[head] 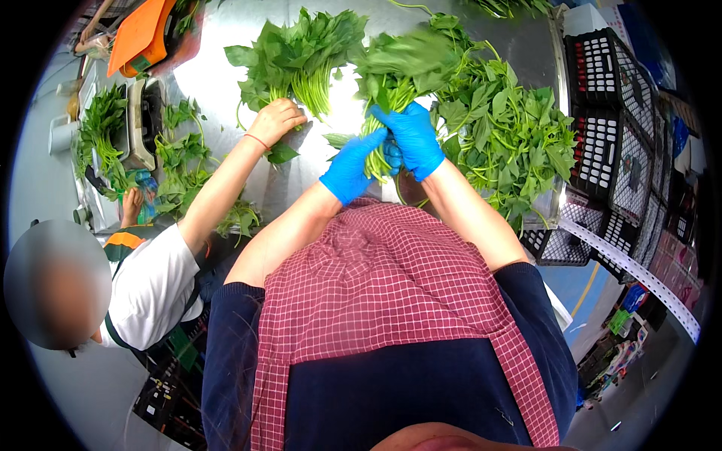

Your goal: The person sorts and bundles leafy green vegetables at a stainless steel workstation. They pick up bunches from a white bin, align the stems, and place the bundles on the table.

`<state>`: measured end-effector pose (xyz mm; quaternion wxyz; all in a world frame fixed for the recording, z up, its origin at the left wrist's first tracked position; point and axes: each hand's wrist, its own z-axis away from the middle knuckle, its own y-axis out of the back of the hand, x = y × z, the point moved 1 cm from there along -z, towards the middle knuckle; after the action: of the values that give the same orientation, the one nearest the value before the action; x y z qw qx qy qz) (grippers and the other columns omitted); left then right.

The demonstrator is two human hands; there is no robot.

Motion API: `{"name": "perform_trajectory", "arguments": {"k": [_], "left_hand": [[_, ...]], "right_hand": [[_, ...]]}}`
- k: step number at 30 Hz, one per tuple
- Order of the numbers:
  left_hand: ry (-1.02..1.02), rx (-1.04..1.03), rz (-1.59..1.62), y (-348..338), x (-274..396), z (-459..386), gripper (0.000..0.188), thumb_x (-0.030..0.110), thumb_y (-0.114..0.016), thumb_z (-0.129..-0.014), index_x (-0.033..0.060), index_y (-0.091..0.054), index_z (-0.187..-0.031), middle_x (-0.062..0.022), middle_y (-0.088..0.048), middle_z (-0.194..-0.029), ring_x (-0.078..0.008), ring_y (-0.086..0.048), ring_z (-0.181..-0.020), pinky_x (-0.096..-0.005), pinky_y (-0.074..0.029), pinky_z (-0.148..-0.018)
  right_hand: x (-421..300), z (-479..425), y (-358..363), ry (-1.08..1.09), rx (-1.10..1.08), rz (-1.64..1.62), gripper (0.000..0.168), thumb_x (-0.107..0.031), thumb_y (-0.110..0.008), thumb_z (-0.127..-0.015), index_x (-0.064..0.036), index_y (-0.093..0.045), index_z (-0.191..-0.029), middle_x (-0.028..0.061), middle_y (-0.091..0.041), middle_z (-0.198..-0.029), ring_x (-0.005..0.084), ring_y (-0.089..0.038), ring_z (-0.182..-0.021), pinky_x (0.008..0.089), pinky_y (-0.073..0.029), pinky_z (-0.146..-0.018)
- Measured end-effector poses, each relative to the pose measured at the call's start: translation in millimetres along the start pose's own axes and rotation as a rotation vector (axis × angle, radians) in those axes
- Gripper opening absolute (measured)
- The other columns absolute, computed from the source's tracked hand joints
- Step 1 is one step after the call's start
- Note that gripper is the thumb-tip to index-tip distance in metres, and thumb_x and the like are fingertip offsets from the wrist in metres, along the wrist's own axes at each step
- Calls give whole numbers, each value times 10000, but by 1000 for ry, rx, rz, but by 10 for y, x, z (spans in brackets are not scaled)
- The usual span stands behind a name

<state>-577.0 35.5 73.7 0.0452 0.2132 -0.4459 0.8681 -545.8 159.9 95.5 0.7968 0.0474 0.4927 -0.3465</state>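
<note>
A bunch of leafy greens (398, 94) is held upright between my two blue-gloved hands, its leaves blurred and its pale cut stems pointing towards me. My left hand (351, 168) grips the lower stems, with the thumb along them. Around the other side of the stems closes my right hand (416, 140), its fingertips partly hidden behind the bunch. A loose heap of greens (502, 132) spreads over the metal table (217, 79) to the right. Tied or gathered bunches (316, 51) lie at the left; I cannot tell whether they are tied.
A co-worker's bare hand (275, 123) reaches in from the left onto the greens. Beyond that arm are a weighing scale (137, 127) with greens and an orange crate (138, 36). Stacked black plastic crates (598, 65) stand past the table's right edge.
</note>
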Motion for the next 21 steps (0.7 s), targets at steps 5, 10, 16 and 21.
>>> {"name": "perform_trajectory", "arguments": {"k": [5, 10, 16, 21], "left_hand": [[-125, 137, -412, 38, 53, -31, 318, 193, -669, -852, 37, -568, -1110, -47, -634, -928, -140, -608, -780, -277, -507, -673], [16, 61, -180, 104, 33, -37, 223, 128, -612, -880, 33, -553, -1073, -71, -620, -886, -182, -620, -765, -308, -520, -675], [242, -186, 382, 91, 136, 31, 214, 252, -530, -881, 64, -548, -982, -19, -452, -740, -139, -445, -678, -317, -425, -713], [263, -316, 425, 102, 133, 23, 214, 240, -540, -869, 58, -550, -982, -28, -462, -749, -153, -464, -690, -330, -452, -719]], "right_hand": [[58, -91, 13, 136, -12, -19, 282, -66, -699, -759, 68, -601, -988, 123, -652, -875, 171, -632, -723, 284, -512, -618], [18, -90, 29, -61, -79, 199, 248, -122, -692, -817, 7, -615, -1014, 68, -652, -843, 126, -613, -686, 271, -506, -630], [-4, -31, 95, -65, -231, 99, 256, -295, -670, -847, -66, -587, -767, 13, -556, -646, 81, -522, -549, 225, -425, -501], [16, -11, 98, -153, -226, 39, 252, -270, -670, -850, -59, -571, -753, 17, -558, -650, 85, -514, -531, 231, -411, -464]]}}
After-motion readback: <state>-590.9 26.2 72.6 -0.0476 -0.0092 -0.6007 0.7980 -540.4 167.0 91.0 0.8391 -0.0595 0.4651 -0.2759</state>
